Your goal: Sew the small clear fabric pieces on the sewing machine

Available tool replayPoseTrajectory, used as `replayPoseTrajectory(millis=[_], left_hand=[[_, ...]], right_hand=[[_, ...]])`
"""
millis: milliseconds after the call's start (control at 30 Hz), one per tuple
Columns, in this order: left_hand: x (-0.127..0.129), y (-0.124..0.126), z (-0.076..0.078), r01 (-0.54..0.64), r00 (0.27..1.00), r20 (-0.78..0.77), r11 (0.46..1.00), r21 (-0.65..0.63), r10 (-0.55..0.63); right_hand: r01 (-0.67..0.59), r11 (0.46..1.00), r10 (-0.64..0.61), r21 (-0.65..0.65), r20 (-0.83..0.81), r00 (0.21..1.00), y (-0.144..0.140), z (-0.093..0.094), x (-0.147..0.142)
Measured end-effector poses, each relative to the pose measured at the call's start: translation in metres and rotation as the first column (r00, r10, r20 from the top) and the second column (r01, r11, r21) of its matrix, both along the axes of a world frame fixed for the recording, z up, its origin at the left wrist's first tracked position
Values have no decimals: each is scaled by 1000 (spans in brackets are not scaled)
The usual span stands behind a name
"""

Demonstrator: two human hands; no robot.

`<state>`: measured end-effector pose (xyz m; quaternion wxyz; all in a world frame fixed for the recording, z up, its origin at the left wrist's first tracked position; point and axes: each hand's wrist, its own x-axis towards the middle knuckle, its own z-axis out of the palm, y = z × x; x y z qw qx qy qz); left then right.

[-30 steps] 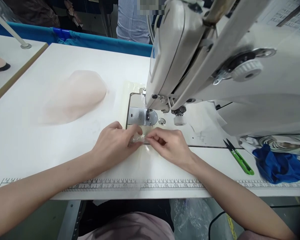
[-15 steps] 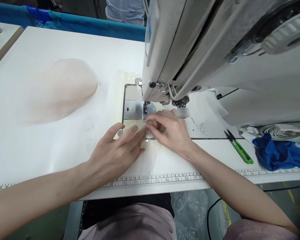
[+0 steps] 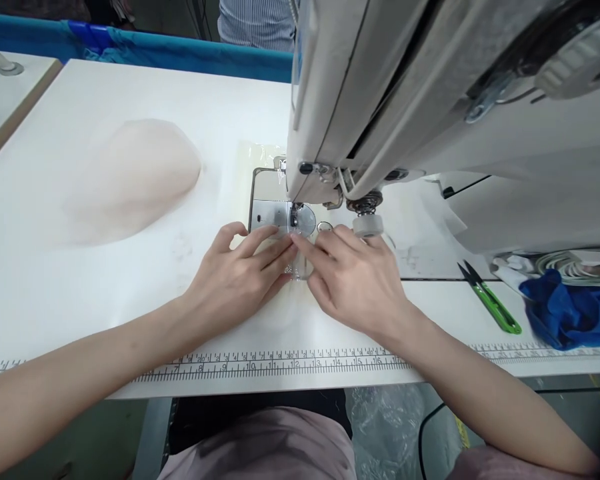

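My left hand (image 3: 243, 270) lies palm down at the front of the metal needle plate (image 3: 270, 212), its fingers stretched out and spread. Close by on the right, my right hand (image 3: 355, 277) rests with its index finger extended; the two index fingertips nearly meet just in front of the presser foot (image 3: 296, 215). Some thin see-through material (image 3: 296, 267) shows between the hands, its edges too faint to follow. Above them stands the sewing machine head (image 3: 340, 100). A sheer beige piece of fabric (image 3: 150, 177) lies on the table to the left.
Green-handled thread snips (image 3: 495, 307) lie to the right, beside a crumpled blue cloth (image 3: 570, 310) and a coiled pale band (image 3: 575, 260). A printed ruler tape (image 3: 275, 365) runs along the table's front edge. Blue cloth (image 3: 190, 55) borders the back; a person in a striped shirt (image 3: 255, 23) is beyond.
My right hand has gone from a pinch to lying flatter, a little right. My left hand has moved slightly forward, closer to the presser foot. The view has shifted slightly.
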<state>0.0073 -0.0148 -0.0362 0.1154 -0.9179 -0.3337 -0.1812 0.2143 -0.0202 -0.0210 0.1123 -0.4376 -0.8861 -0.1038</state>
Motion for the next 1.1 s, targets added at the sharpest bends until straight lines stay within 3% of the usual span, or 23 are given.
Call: replayPoseTrajectory(millis=[167,533,1100], left_hand=[[0,-6,1,-41,999,-12,999,0,41],[4,0,0,-82,995,-44,995,54,85],[5,-2,-1,-113,992,-57,993,22,114]], right_hand=[[26,1000,-25,-13,67,997,-4,-11,-5],[59,998,-59,3,82,995,5,-13,-1],[63,995,-70,75,87,994,6,-13,0]])
